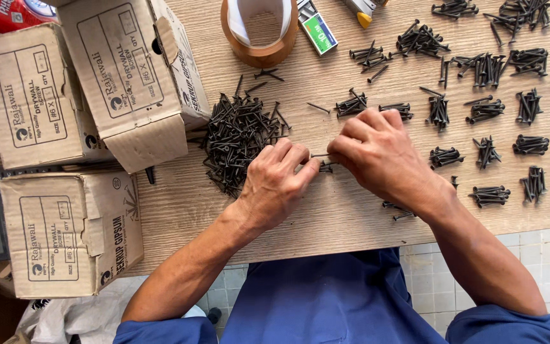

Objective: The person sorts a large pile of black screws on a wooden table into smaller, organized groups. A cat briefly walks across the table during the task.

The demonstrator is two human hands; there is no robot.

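We're looking straight down at a light wood-grain table [351, 216], w/ pale floor tiles [529, 245] showing past its near edge at 5 o'clock. Both hands meet right around the middle of the tabletop. Left hand [276, 186] has its fingers curled in tight, tips pinched on one end of a thin black screw [320, 155]; right hand [375, 151] is bent over w/ knuckles up, fingertips closed on the other end of that same screw, so it sits btwn the two hands just above the table. Can't tell if there's more than one screw in that pinch, fingers hide most of it.

At 9 o'clock from the hands, touching the left fingertips, there's a big loose heap of black screws [238, 137]. From 12 to 3 o'clock the table's dotted w/ small sorted bundles of screws [486, 109], each set apart from the next.

Over at 9–10 o'clock we've got three brown cardboard boxes [128, 70], flaps open. At 12 o'clock a roll of brown tape [259, 51] stands near the far edge, w/ a small green-and-white box [319, 33] just beside it. Blue sleeves and blue clothing [326, 299] at 6 o'clock.
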